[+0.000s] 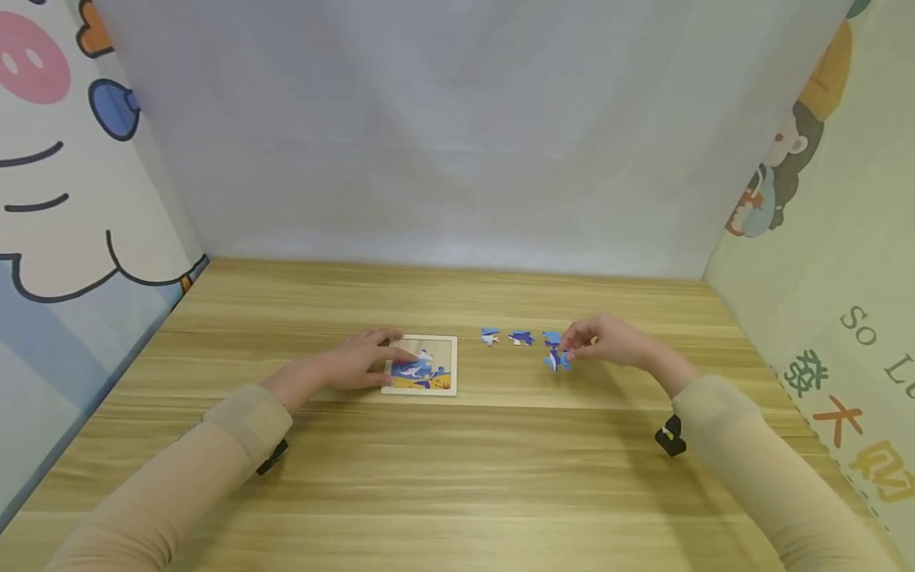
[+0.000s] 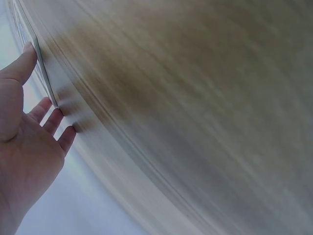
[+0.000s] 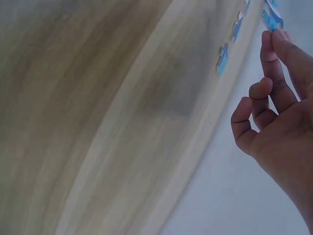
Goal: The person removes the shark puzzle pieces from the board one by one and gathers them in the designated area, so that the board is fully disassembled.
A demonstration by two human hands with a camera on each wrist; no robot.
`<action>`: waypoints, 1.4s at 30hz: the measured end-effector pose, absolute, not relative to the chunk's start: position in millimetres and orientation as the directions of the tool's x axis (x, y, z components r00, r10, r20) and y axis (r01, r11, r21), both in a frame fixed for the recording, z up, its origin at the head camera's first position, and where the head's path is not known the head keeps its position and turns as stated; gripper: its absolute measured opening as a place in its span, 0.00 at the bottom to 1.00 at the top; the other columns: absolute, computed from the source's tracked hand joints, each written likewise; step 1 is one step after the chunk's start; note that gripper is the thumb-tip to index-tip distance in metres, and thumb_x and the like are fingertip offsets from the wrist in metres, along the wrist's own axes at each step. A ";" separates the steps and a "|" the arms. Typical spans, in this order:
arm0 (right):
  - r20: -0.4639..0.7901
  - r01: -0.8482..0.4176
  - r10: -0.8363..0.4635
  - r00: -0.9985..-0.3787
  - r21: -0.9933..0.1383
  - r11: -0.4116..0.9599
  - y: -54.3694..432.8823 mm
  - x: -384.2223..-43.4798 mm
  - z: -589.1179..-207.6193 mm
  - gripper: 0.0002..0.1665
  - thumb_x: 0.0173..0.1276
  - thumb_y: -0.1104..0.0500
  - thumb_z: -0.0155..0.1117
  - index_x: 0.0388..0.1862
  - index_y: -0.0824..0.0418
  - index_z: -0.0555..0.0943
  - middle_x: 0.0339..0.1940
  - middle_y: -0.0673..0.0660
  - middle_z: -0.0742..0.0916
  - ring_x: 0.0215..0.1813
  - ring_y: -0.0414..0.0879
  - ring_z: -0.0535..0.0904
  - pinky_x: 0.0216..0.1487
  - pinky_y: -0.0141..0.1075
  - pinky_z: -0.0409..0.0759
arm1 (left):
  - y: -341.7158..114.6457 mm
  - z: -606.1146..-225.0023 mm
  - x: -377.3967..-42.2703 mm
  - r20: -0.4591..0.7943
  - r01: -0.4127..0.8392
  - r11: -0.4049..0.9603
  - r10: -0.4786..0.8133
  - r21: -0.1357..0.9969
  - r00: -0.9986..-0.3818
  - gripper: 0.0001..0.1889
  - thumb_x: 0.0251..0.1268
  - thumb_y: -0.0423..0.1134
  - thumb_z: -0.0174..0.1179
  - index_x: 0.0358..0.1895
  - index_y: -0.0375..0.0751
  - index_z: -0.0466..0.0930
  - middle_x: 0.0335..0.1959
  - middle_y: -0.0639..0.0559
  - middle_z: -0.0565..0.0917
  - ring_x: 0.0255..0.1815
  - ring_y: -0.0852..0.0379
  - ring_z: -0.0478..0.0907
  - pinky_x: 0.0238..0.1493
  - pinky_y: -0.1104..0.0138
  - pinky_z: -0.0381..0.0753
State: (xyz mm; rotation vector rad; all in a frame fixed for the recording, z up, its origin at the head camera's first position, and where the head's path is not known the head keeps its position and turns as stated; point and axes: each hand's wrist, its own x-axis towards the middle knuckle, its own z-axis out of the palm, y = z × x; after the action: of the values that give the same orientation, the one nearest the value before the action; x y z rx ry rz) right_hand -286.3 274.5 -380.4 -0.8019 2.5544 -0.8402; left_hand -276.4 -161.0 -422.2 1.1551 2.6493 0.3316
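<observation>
Head: L hand (image 1: 357, 361) at L side of framed jigsaw tray (image 1: 455, 365), part-filled w/ sea scene, on worktop (image 1: 457, 461); grip wide, fingers spread. R hand (image 1: 608, 340) pinches blue jigsaw pc (image 1: 554, 360) nr 3 loose pcs (image 1: 522, 338), R of tray.

L wrist: thumb at tray edge, fingertips close by.

R wrist: grip narrow, thumb + index on pc, other fingers bent.

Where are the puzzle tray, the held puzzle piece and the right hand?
Puzzle tray (image 1: 420, 392), head view: near rim.
Held puzzle piece (image 3: 272, 18), right wrist view: blue-and-white surface.
Right hand (image 3: 287, 128), right wrist view: palm.
</observation>
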 end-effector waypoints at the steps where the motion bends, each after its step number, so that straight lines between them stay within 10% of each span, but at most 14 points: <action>1: -0.133 -0.404 -0.604 -0.785 -0.629 0.664 276.3 -286.6 -383.2 0.06 0.65 0.59 0.64 0.40 0.57 0.83 0.36 0.51 0.85 0.39 0.43 0.78 0.43 0.37 0.77 | -161.0 -422.0 -276.2 -0.121 0.686 0.665 0.738 0.296 -0.663 0.26 0.69 0.46 0.55 0.69 0.53 0.65 0.72 0.36 0.55 0.72 0.34 0.50 0.66 0.36 0.51; 42: -0.143 -0.358 -0.545 -0.826 -0.615 0.703 255.8 -289.9 -383.7 0.08 0.65 0.60 0.64 0.41 0.62 0.81 0.34 0.51 0.80 0.35 0.47 0.69 0.36 0.37 0.67 | -161.9 -425.7 -278.1 -0.086 0.684 0.655 0.739 0.319 -0.668 0.27 0.67 0.46 0.57 0.68 0.52 0.64 0.71 0.34 0.57 0.71 0.33 0.52 0.65 0.36 0.53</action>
State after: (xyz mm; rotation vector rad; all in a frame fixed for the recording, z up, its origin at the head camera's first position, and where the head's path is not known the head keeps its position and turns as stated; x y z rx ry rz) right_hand -289.9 255.8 -383.7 -0.7099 2.5981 -0.8422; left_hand -278.1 -161.9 -425.7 1.1610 2.6643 0.3866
